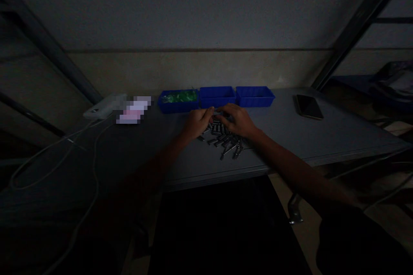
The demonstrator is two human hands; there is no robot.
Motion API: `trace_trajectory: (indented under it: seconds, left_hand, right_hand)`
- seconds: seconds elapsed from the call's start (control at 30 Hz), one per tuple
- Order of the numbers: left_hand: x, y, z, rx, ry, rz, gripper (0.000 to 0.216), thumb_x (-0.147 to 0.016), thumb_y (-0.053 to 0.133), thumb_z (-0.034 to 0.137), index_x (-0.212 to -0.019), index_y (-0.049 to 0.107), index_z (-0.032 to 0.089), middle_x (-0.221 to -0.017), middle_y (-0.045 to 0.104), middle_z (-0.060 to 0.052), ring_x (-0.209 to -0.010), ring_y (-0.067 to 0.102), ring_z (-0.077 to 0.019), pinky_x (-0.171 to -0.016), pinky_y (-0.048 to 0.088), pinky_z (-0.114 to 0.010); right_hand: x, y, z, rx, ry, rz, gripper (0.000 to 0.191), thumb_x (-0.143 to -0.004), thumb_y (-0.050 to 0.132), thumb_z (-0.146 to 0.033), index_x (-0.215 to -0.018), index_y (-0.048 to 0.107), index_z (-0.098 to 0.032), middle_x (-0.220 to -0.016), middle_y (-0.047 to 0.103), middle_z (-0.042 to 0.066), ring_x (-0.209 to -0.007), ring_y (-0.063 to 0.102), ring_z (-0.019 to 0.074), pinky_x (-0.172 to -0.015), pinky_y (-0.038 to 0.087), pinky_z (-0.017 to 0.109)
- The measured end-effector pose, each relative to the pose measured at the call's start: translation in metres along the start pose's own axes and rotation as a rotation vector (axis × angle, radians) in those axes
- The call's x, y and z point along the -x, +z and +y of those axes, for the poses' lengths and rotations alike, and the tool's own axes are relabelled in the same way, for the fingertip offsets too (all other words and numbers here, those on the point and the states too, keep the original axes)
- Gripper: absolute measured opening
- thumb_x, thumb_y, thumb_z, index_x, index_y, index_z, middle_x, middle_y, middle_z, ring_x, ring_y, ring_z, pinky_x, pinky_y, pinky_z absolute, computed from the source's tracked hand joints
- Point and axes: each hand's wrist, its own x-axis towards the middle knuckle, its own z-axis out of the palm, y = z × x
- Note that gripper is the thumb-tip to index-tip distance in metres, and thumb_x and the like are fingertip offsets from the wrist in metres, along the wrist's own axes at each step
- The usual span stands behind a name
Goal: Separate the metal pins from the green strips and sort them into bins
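Over a pile of metal bolts with sleeves (224, 137), my two hands meet at the fingertips. My left hand (197, 122) is closed, thumb and fingers pinched on a small metal bolt, mostly hidden by the fingers. From the other side my right hand (238, 119) grips the same piece, its fingers bent. The loose bolts lie in a heap on the grey table (180, 163), just below and between the hands. Dim light blurs the details of the held piece.
Behind the hands stand three blue bins: the left bin (179, 106) holds green plastic packaging, beside a middle bin (217, 96) and a right bin (255, 97). A phone (309, 106) lies at right. A white device (105, 106) with cables sits at left, near a pixelated item (134, 110).
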Motion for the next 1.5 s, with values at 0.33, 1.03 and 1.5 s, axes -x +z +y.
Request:
trace_trajectory:
  seconds: [0.33,1.03,1.5]
  left_hand:
    - [0.001,-0.003,0.0,-0.041,0.246,0.091,0.015,-0.081,0.054,0.026,-0.091,0.06,0.017,-0.081,0.067,-0.002,-0.077,0.062,-0.0137,-0.072,0.047,-0.024]
    - [-0.008,-0.034,-0.046,-0.369,0.011,-0.343,0.022,-0.073,0.059,0.035,-0.083,0.065,0.017,-0.084,0.065,-0.007,-0.078,0.061,-0.0189,-0.07,0.045,-0.027]
    - [-0.008,-0.038,-0.044,-0.223,-0.048,-0.493,0.022,-0.071,0.058,0.034,-0.086,0.065,0.019,-0.068,0.065,0.0,-0.059,0.059,-0.0133,-0.057,0.041,-0.022]
  right_hand:
    - [-0.003,-0.001,0.002,-0.089,0.13,0.008,0.043,-0.091,0.034,-0.047,-0.08,0.062,-0.016,-0.07,0.061,0.004,-0.064,0.054,0.0142,-0.06,0.038,0.026]
    - [-0.047,0.011,0.07,0.344,0.413,0.148,0.033,-0.087,0.042,-0.038,-0.09,0.063,-0.013,-0.099,0.057,0.018,-0.098,0.047,0.0312,-0.083,0.04,0.046]
    - [-0.036,0.021,0.073,0.356,0.463,0.071,0.036,-0.089,0.036,-0.036,-0.092,0.064,-0.014,-0.109,0.055,0.018,-0.103,0.046,0.0327,-0.084,0.039,0.051]
